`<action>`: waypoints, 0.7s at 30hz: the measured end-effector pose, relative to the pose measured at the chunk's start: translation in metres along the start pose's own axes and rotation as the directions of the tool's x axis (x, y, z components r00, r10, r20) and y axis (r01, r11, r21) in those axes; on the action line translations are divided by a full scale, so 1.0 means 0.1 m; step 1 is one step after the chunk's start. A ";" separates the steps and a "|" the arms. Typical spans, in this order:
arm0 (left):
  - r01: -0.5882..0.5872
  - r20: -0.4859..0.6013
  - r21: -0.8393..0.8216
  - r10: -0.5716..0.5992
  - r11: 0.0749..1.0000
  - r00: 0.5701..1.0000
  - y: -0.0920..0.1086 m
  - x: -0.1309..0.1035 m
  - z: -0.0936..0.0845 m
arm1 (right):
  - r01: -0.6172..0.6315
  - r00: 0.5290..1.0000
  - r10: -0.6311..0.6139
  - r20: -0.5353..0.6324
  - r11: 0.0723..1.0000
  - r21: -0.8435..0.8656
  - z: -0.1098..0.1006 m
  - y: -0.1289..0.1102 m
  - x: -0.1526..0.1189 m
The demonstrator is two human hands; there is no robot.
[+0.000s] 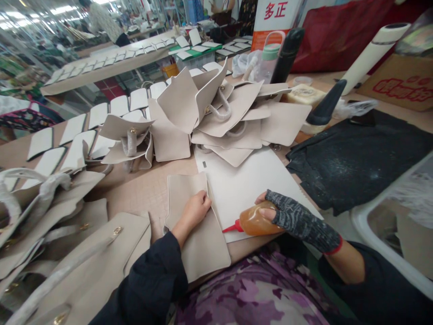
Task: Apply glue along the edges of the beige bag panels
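Head view. Your left hand (196, 210), ungloved, lies on a flat beige panel (206, 243), its fingers curled closed at the panel's right edge; whether they pinch that edge cannot be told. The panel lies on the table (135, 194) directly before you, slanting from upper left to lower right, its near end close to your patterned purple garment (257, 289). Your right hand (291, 219), in a grey fingerless glove with a red cuff, grasps a squeeze bottle (259, 221) of amber contents. The bottle is tilted onto its side, its red nozzle (234, 227) directed left toward the panel, just beside its right edge.

A white sheet (250, 180) extends beyond the bottle and to the right of the panel. Over its far end lies a loose pile of beige bag pieces (230, 113), with wrapped handles showing among them. To your left are further beige bag parts (91, 248), also with wrapped handles and gold-coloured fittings. Beyond these, pale dark-edged pieces (72, 128) stand out in rows. To your right you have a crumpled black cloth (358, 158) and, nearer, a white bin (375, 246). In the background, a person (103, 22) in a patterned top is visible near another table (94, 67).
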State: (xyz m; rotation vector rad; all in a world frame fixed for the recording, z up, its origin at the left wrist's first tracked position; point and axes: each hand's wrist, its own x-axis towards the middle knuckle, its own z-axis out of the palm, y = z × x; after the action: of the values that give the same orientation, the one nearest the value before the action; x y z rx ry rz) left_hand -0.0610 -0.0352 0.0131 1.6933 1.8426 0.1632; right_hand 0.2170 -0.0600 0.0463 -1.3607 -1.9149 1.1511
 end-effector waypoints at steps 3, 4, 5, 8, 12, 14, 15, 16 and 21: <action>-0.006 -0.010 -0.004 0.006 1.000 1.000 -0.01 0.01 0.01 | -0.026 1.000 0.026 0.000 1.000 0.018 -0.01 -0.03 -0.06; -0.009 -0.012 -0.003 0.009 1.000 1.000 -0.01 0.01 0.01 | -0.035 0.999 0.035 0.008 0.999 0.022 -0.01 -0.04 -0.07; -0.013 -0.013 -0.003 0.013 1.000 1.000 -0.01 0.01 0.02 | -0.043 0.999 0.043 0.018 0.999 0.024 0.00 -0.04 -0.09; -0.020 -0.012 -0.006 0.020 1.000 1.000 -0.02 0.01 0.02 | -0.071 0.997 0.070 0.044 0.997 0.027 0.02 -0.02 -0.12; -0.028 -0.027 -0.013 0.027 1.000 0.999 -0.03 0.01 0.03 | -0.102 0.993 0.099 0.067 0.993 0.052 0.04 0.03 -0.15; -0.028 -0.033 -0.016 0.027 0.999 0.999 -0.03 0.00 0.03 | -0.116 0.991 0.108 0.085 0.989 0.091 0.01 0.06 -0.15; -0.025 -0.036 -0.017 0.024 1.000 0.999 -0.03 0.00 0.04 | -0.127 0.988 0.115 0.101 0.984 0.121 -0.02 0.07 -0.14; -0.023 -0.037 -0.018 0.022 1.000 0.999 -0.03 0.00 0.04 | -0.148 0.985 0.130 0.117 0.975 0.163 -0.05 0.09 -0.13; -0.039 -0.031 -0.002 0.039 0.999 0.999 -0.01 0.01 0.04 | -0.288 0.950 0.301 0.083 0.742 0.606 -0.25 0.22 -0.08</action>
State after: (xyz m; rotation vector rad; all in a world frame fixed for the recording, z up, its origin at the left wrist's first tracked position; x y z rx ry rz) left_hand -0.0598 -0.0356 0.0093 1.7352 1.8320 0.2092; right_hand 0.2505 -0.0561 0.0401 -1.2999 -1.1442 1.7158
